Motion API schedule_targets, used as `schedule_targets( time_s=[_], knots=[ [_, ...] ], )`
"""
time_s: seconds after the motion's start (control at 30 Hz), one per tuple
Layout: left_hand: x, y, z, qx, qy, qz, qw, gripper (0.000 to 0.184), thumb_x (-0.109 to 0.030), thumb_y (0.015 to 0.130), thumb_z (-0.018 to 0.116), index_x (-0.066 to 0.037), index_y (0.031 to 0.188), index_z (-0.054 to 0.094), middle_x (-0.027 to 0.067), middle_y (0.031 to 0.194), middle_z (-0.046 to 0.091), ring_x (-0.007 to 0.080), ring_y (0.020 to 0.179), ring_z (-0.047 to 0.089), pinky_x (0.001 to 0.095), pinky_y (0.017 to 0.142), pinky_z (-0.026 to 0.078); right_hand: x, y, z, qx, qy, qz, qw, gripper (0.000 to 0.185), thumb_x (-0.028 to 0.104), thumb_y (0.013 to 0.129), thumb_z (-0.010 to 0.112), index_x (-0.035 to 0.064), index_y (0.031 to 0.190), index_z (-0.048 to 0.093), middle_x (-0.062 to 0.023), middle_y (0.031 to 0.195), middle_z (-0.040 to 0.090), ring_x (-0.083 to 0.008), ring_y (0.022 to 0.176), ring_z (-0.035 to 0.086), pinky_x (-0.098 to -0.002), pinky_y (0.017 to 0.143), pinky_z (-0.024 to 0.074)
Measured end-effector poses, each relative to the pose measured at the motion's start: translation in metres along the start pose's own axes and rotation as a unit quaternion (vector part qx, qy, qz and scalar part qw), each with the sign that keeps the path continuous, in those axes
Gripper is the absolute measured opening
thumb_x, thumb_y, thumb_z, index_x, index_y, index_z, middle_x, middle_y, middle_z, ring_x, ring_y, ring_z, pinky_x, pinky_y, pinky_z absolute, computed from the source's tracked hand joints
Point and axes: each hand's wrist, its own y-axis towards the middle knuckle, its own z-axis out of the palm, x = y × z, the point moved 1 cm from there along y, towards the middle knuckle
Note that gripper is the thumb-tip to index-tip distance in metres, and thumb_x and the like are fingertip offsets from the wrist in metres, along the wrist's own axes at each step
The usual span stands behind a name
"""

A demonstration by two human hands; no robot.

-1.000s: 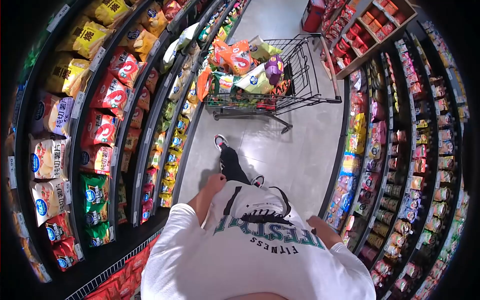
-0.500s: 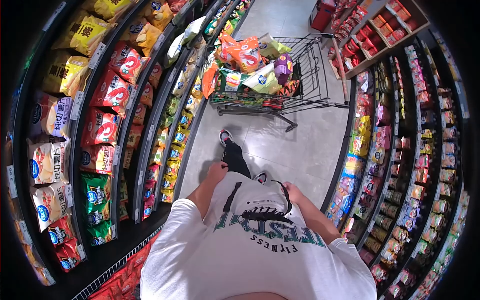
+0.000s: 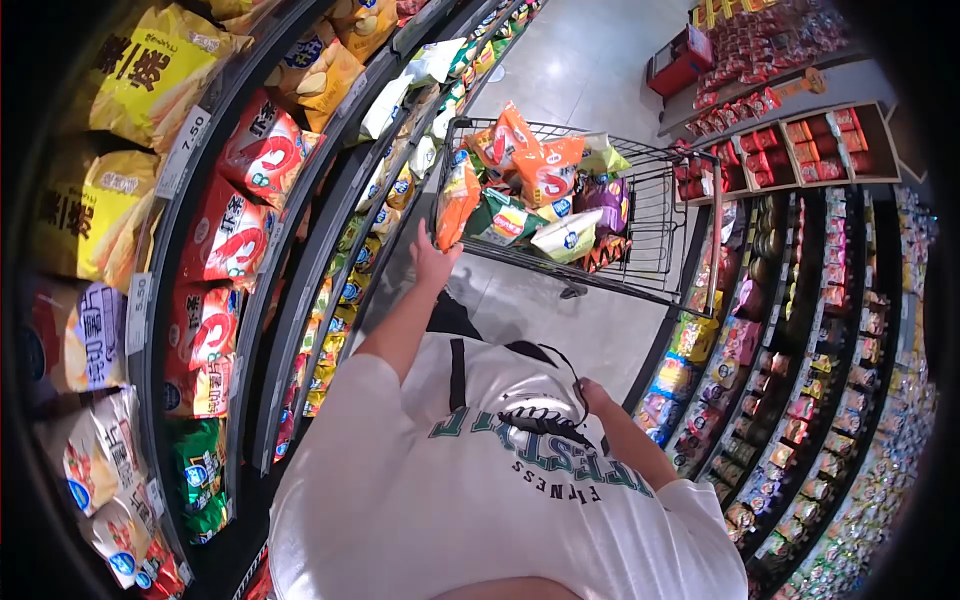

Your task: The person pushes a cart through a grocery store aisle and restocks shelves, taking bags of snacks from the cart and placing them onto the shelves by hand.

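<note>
My left hand (image 3: 434, 264) reaches forward to the near left corner of a wire shopping cart (image 3: 672, 292). Its fingers are stretched out and apart, right beside the lower end of an orange snack bag (image 3: 459, 204) that stands at the cart's left side; whether they touch it I cannot tell. More orange bags (image 3: 548, 170), a green bag (image 3: 503, 216), a pale chip bag (image 3: 567, 236) and a purple bag (image 3: 606, 200) are heaped in the cart. At my waist, my right hand (image 3: 596, 397) is closed around a black strap (image 3: 579, 388), its fingers partly hidden.
Shelves of chip bags rise close on my left, with red bags (image 3: 235, 235) and yellow bags (image 3: 150, 75). Shelves of small packets (image 3: 800, 410) line the right. Behind the cart stand a wooden display box (image 3: 822, 170) and a red bin (image 3: 679, 62). Grey floor (image 3: 610, 345) shows between.
My left hand has moved from my waist forward to the orange bag at the cart, its fingers now extended. The right hand stays at the strap. The view has shifted and the cart appears lower.
</note>
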Motion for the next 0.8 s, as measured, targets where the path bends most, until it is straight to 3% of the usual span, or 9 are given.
schedule_targets(
  time_s=[0.03,0.2,0.23,0.43,0.57,0.67,0.7,0.8],
  knots=[
    [-0.002,0.007,0.002,0.016,0.018,0.000,1.000,0.096,-0.031,0.073,0.085,-0.015,0.152,0.031,0.0229,0.135,0.048,0.0380,0.129,0.043,0.0449,0.110,0.035,0.018,0.009,-0.007,-0.020,-0.022,0.004,1.000,0.030,0.022,0.093,0.053,0.0057,0.116,0.063,-0.0271,0.106,0.069,-0.0427,0.104,0.065,-0.0482,0.092,0.0524],
    [0.006,0.036,0.022,0.038,0.081,0.043,0.995,0.091,-0.029,0.075,0.083,-0.020,0.151,0.035,0.0207,0.138,0.045,0.0359,0.132,0.040,0.0461,0.111,0.034,0.078,0.022,-0.052,-0.083,-0.030,0.024,0.996,0.030,0.020,0.097,0.047,0.0039,0.119,0.060,-0.0279,0.109,0.067,-0.0431,0.106,0.064,-0.0503,0.091,0.0514],
    [0.008,0.035,0.025,0.028,0.068,0.029,0.997,0.079,-0.028,0.078,0.081,-0.021,0.147,0.042,0.0191,0.137,0.045,0.0351,0.131,0.041,0.0465,0.111,0.034,0.078,0.026,-0.057,-0.087,-0.010,0.013,0.996,0.031,0.021,0.097,0.047,0.0040,0.119,0.060,-0.0279,0.109,0.067,-0.0429,0.106,0.064,-0.0498,0.092,0.0513],
    [0.015,0.045,0.018,0.026,0.052,0.057,0.997,0.054,-0.029,0.089,0.070,-0.014,0.138,0.053,0.0172,0.136,0.049,0.0388,0.127,0.047,0.0453,0.107,0.039,0.064,0.061,-0.072,-0.089,0.070,-0.028,0.993,0.033,0.028,0.099,0.048,0.0054,0.121,0.061,-0.0272,0.109,0.068,-0.0430,0.105,0.065,-0.0464,0.092,0.0511],
    [-0.025,0.053,-0.037,0.142,0.001,-0.029,0.989,0.048,-0.031,0.096,0.061,-0.005,0.135,0.052,0.0238,0.127,0.061,0.0399,0.122,0.057,0.0437,0.101,0.045,0.069,0.100,-0.089,-0.104,0.080,-0.027,0.991,0.032,0.028,0.100,0.049,0.0075,0.122,0.060,-0.0261,0.110,0.068,-0.0423,0.106,0.065,-0.0459,0.093,0.0507],
    [-0.013,0.057,-0.070,0.189,-0.112,0.004,0.976,0.047,-0.028,0.097,0.061,-0.004,0.136,0.051,0.0221,0.128,0.062,0.0370,0.120,0.059,0.0403,0.100,0.045,0.076,0.124,-0.097,-0.097,0.073,-0.032,0.992,0.032,0.027,0.101,0.047,0.0080,0.123,0.060,-0.0264,0.112,0.067,-0.0426,0.108,0.064,-0.0464,0.094,0.0499],
    [-0.016,0.054,-0.085,0.170,-0.140,0.056,0.974,0.045,-0.023,0.099,0.059,-0.003,0.138,0.050,0.0190,0.130,0.062,0.0305,0.121,0.060,0.0365,0.102,0.044,0.075,0.132,-0.099,-0.092,0.067,-0.031,0.993,0.032,0.026,0.101,0.047,0.0080,0.123,0.060,-0.0265,0.112,0.067,-0.0425,0.108,0.064,-0.0465,0.095,0.0498],
    [-0.045,0.041,-0.139,0.106,-0.228,0.088,0.964,0.040,-0.013,0.102,0.053,0.000,0.140,0.050,0.0108,0.128,0.064,0.0181,0.119,0.059,0.0321,0.104,0.043,0.073,0.145,-0.100,-0.088,0.059,-0.043,0.993,0.032,0.026,0.101,0.046,0.0074,0.123,0.060,-0.0269,0.113,0.067,-0.0424,0.108,0.064,-0.0464,0.095,0.0492]
  ],
)
